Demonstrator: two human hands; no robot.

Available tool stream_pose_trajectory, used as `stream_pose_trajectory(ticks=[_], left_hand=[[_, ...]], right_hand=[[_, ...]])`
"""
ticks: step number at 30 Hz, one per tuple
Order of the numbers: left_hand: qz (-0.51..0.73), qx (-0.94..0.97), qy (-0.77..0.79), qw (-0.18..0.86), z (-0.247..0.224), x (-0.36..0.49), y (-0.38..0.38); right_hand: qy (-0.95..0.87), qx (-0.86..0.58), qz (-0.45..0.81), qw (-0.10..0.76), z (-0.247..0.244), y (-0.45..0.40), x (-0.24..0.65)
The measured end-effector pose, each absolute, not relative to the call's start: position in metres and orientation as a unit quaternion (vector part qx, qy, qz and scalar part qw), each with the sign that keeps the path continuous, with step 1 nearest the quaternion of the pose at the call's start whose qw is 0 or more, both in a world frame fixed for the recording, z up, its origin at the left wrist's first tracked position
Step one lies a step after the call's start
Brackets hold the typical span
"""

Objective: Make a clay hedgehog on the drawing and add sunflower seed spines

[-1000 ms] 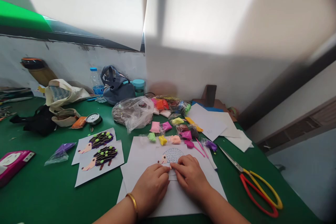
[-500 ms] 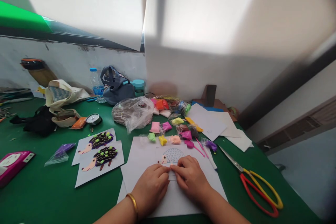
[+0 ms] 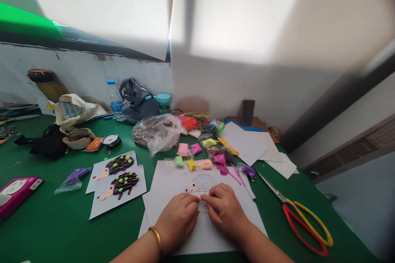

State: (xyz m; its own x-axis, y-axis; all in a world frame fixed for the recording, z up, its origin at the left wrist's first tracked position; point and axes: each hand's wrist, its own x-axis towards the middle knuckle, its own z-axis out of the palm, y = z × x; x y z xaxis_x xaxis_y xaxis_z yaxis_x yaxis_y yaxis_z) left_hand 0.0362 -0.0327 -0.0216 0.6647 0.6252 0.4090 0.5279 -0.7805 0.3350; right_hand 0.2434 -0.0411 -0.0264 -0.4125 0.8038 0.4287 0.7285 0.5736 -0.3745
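A hedgehog picture [image 3: 206, 183] lies on white paper [image 3: 197, 240], its face filled in peach clay and its back drawn in blue outline. Just below its belly, a small bit of peach clay [image 3: 202, 194] shows at my fingertips. My left hand [image 3: 178, 218], with a gold bangle on the wrist, rests on the paper, fingers curled and pressed together. From the other side my right hand [image 3: 225, 209] meets it, index finger pointed at the clay and the other fingers bent. What lies under the fingertips is mostly hidden.
Two finished clay hedgehogs [image 3: 125, 183] on paper lie at left. Large scissors [image 3: 286, 201] with red and yellow handles are at right. Several clay packets [image 3: 183, 149] and a pink clay tool [image 3: 236, 176] lie beyond the paper, near a plastic bag [image 3: 157, 133].
Both hands stay almost in place, with a slight shift of the fingertips. A little more of the peach clay shows beneath the hedgehog. The whole view has moved very slightly.
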Motion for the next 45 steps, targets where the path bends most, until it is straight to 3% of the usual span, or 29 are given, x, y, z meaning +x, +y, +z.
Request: stream_pose_trajectory(ticks=[31,45], left_hand=[[0.257,0.909,0.316,0.091,-0.0189,0.0373,-0.0324],[0.266,0.886,0.352,0.144,-0.017,0.0347,-0.0322]], right_hand=[[-0.818,-0.496,0.074,0.282,-0.0226,-0.0389,0.2429],[-0.85,-0.453,0.052,0.263,-0.0195,-0.0451,0.2416]])
